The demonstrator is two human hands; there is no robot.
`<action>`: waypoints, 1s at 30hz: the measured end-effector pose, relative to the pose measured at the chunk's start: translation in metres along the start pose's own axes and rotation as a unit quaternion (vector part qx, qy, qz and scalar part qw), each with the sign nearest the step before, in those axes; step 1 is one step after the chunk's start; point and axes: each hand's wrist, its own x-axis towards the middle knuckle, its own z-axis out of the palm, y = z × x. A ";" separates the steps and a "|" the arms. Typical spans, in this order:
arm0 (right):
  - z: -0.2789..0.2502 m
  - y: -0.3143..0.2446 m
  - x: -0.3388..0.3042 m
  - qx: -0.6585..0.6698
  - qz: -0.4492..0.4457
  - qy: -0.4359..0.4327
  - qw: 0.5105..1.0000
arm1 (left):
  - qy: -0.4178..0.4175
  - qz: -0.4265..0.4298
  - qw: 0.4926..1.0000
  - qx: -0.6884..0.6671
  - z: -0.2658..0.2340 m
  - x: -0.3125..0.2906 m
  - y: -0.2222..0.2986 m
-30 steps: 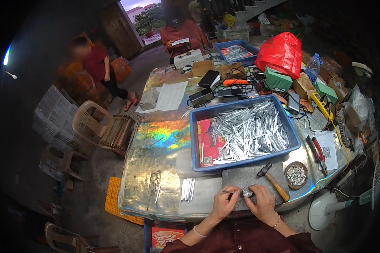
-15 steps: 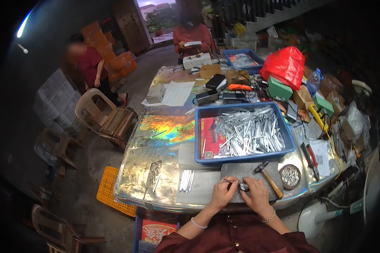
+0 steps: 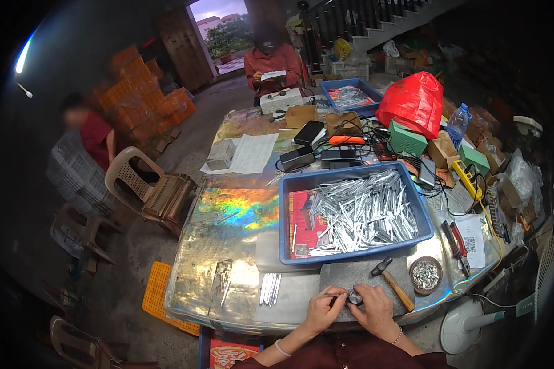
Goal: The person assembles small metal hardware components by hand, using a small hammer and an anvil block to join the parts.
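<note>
My left hand [image 3: 325, 310] is closed in a pinch over a grey stone block [image 3: 332, 277]; a small dark bit shows at its fingertips, too small to name. My right hand [image 3: 374, 309] has its fingers closed on a small round silvery thing with a dark rim [image 3: 355, 297]. Both hands nearly touch at the block's near edge. On the block, beside my right hand, lies a hammer [image 3: 395, 288] with a wooden handle. A round bowl of small metal pieces [image 3: 426, 275] stands to its right. Left of the block, several thin silvery strips [image 3: 269, 289] lie side by side.
Beyond the block stands a blue bin [image 3: 351, 257] full of silvery strips. Red-handled pliers [image 3: 455, 246] lie to the right. Boxes, cables and a red bag [image 3: 412, 104] crowd the far right. A person [image 3: 274, 64] sits across the table; another [image 3: 95, 132] is at left.
The view has tilted, so the table sits lower in the picture. The person at left has moved further left and bent down. My hands keep their hold at the block.
</note>
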 end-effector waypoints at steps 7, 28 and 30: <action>0.000 -0.001 0.002 -0.006 0.009 -0.006 1.000 | -0.002 -0.029 0.999 -0.033 0.000 0.000 0.004; -0.002 -0.001 0.001 0.003 0.015 -0.005 1.000 | -0.011 -0.048 0.999 -0.019 -0.001 -0.002 0.004; -0.002 -0.002 0.002 0.005 0.014 -0.004 1.000 | -0.002 -0.029 0.999 -0.023 -0.001 -0.002 0.001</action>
